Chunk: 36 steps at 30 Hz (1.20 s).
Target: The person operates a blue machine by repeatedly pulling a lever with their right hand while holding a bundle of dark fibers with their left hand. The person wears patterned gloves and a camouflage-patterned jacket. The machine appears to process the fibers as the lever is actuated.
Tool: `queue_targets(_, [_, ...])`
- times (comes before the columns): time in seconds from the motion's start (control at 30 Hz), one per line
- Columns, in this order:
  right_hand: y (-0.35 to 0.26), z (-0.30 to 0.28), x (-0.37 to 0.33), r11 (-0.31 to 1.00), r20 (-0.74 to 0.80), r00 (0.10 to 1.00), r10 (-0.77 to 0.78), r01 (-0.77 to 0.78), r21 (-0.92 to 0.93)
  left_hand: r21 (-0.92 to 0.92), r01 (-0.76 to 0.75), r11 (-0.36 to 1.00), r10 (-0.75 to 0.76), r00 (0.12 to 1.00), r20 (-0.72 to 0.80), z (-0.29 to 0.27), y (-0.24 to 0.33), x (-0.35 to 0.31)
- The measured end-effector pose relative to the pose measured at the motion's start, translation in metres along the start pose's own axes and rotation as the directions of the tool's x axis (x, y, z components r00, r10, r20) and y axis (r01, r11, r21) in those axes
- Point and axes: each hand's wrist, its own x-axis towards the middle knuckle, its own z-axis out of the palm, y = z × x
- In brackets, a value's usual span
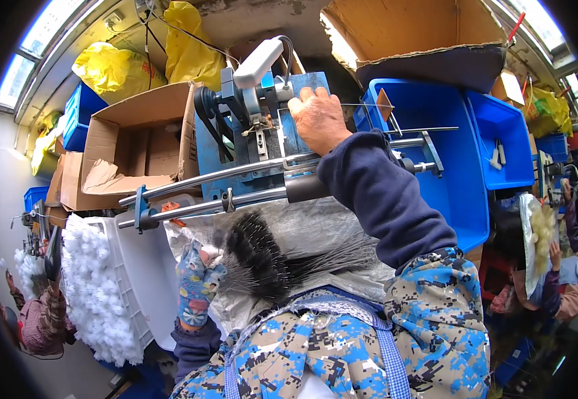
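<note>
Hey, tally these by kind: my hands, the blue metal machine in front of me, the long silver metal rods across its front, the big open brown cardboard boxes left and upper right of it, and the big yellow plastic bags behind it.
Bare right hand: 1
Left hand in patterned glove: 1
Blue metal machine: 1
Long silver metal rods: 2
Big open brown cardboard boxes: 2
Big yellow plastic bags: 2
Total: 9

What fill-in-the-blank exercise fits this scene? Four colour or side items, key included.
1. The left hand wears a patterned ____; the right hand is bare.
2. The black bristles lie nearer the person's ____ hand.
3. The plastic bags behind the machine are ____.
4. The fluffy pieces at far left are ____.

Missing words: glove; left; yellow; white.
</note>
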Motion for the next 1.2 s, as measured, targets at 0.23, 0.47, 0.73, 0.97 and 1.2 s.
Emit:
queue_targets(0.23, [0.001,0.002,0.0,0.998,-0.036,0.999,-0.01,0.012,0.061,-0.631,0.281,0.723,-0.431,0.898,-0.094,0.003,0.022,-0.008])
queue_targets(0.47, [0.005,0.011,0.008,0.976,0.065,0.997,0.043,-0.055,0.209,-0.518,0.359,0.776,-0.449,0.892,-0.055,0.002,0.033,-0.004])
queue_targets(0.73, [0.017,-0.008,-0.021,0.997,-0.023,0.998,0.058,-0.056,0.061,-0.309,0.074,0.948,-0.152,0.96,-0.237,0.002,0.025,-0.007])
queue_targets(0.97, [0.009,-0.025,-0.038,0.969,0.197,0.97,0.139,-0.174,0.173,-0.154,-0.117,0.981,0.084,0.976,-0.203,0.004,0.045,0.019])
queue_targets(1.2, [-0.024,-0.007,-0.029,0.951,0.081,0.989,0.122,-0.14,0.275,-0.439,0.202,0.875,-0.277,0.954,-0.113,0.003,0.037,0.0])
